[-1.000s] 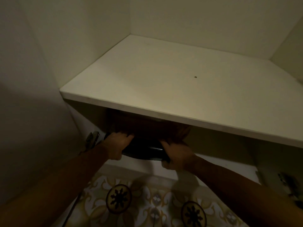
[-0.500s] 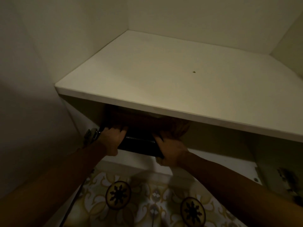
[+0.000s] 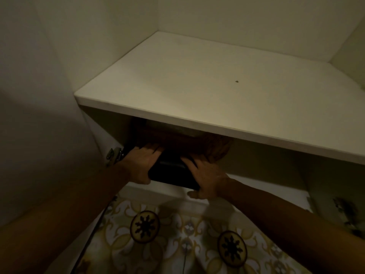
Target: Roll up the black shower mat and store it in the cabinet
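Note:
The rolled black shower mat (image 3: 171, 173) lies sideways at the mouth of the cabinet's lower compartment, under the white shelf (image 3: 207, 95). My left hand (image 3: 141, 163) grips its left end, fingers over the top. My right hand (image 3: 205, 177) holds its right end, thumb below. The mat's far side is hidden in the dark under the shelf, against a brown woven thing (image 3: 199, 145).
The cabinet's left wall (image 3: 92, 56) and a metal door hinge (image 3: 113, 156) stand close beside my left hand. Another hinge (image 3: 343, 210) sits at the lower right. Patterned floor tiles (image 3: 177, 240) lie below the cabinet's bottom edge.
Both hands have pushed the rolled mat a little farther into the lower compartment, and my view has shifted slightly so the shelf sits more to the right.

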{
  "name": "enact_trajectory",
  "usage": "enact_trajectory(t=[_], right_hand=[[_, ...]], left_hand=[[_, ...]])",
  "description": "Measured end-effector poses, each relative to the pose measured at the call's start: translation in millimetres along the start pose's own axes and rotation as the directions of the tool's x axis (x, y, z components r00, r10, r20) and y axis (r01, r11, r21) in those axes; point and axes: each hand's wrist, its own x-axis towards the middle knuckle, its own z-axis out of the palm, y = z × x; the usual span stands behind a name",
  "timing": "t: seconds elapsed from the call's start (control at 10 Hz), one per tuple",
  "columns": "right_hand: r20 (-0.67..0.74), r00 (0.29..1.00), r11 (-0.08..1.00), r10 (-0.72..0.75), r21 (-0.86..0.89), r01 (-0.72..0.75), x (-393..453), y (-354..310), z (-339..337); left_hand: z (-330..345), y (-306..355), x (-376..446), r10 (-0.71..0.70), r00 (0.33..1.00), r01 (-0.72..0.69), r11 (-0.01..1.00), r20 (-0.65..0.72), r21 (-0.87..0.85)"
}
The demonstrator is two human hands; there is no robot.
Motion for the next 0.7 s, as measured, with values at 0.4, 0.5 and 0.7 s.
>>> enact_trajectory(t=[0.4,0.5,0.7], right_hand=[[-0.075,0.973,0.945,0.22,0.265,-0.193,-59,-34,-62],[0.003,0.975,0.901,0.222,0.381,-0.207,-93,-57,-97],[0.093,0.977,0.864,0.194,0.455,-0.215,-161,-71,-200]], left_hand=[[-31,28,-76,-0.111,0.994,0.103,0.966,-0.018,-0.238],[-76,47,-108,-0.08,0.996,0.089,0.961,0.048,-0.261],[-200,78,-158,-0.075,0.992,0.108,0.929,0.106,-0.353]])
